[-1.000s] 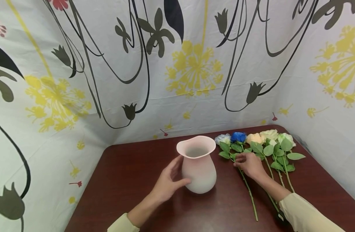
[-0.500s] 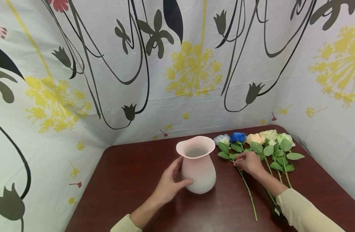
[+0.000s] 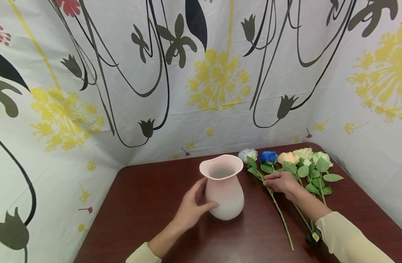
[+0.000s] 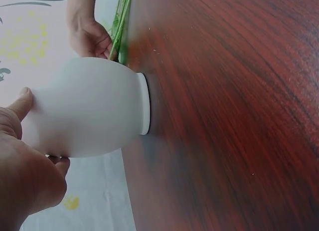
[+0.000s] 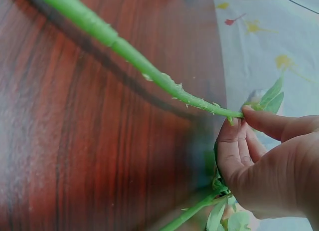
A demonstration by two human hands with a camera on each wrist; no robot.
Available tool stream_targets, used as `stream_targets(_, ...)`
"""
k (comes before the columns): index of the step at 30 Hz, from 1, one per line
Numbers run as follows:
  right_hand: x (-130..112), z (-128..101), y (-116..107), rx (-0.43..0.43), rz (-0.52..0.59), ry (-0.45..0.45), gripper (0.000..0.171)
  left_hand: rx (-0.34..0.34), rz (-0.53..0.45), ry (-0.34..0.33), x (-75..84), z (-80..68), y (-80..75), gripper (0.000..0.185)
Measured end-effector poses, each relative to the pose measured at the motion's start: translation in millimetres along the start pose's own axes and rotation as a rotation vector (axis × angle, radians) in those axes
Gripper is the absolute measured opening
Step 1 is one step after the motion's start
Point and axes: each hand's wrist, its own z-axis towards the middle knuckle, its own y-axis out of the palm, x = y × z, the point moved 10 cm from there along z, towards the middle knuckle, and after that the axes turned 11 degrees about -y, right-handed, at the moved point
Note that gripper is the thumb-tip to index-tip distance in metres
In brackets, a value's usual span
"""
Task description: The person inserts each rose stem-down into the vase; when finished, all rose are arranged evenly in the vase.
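A pale pink vase (image 3: 224, 195) with a wavy rim stands upright on the dark red table (image 3: 145, 204). My left hand (image 3: 201, 199) cups its left side, thumb in front and fingers behind; the left wrist view shows the thumb (image 4: 22, 100) on the vase (image 4: 94, 109). To its right, several roses lie in a row with their heads toward the wall. My right hand (image 3: 268, 179) pinches the thorny green stem (image 5: 149, 71) of the leftmost one, the pale blue-white rose (image 3: 248, 154), between thumb and fingers (image 5: 238, 118). A deep blue rose (image 3: 268, 157) lies beside it.
Peach (image 3: 287, 157), cream (image 3: 304, 153) and white-green (image 3: 322, 157) roses lie further right, their leaves overlapping. A flower-printed cloth (image 3: 204, 80) walls in the table at the back and both sides. Bare table lies left of and in front of the vase.
My right hand has shifted slightly toward the wall on the leftmost stem, and the pale rose head has moved a little toward the wall and the vase. The left hand stays on the vase.
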Motion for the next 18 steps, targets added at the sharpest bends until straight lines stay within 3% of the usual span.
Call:
stream_targets(6, -7, -2, 1, -0.045, 0.047, -0.011, 0.048, -0.001, 0.009, -0.013, -1.2, 1.3, -0.6, 0.080)
stream_targets(18, -25, -10, -6, -0.090, 0.269, 0.010, 0.050, -0.006, -0.016, -0.006, -1.8, 1.2, 0.1, 0.078)
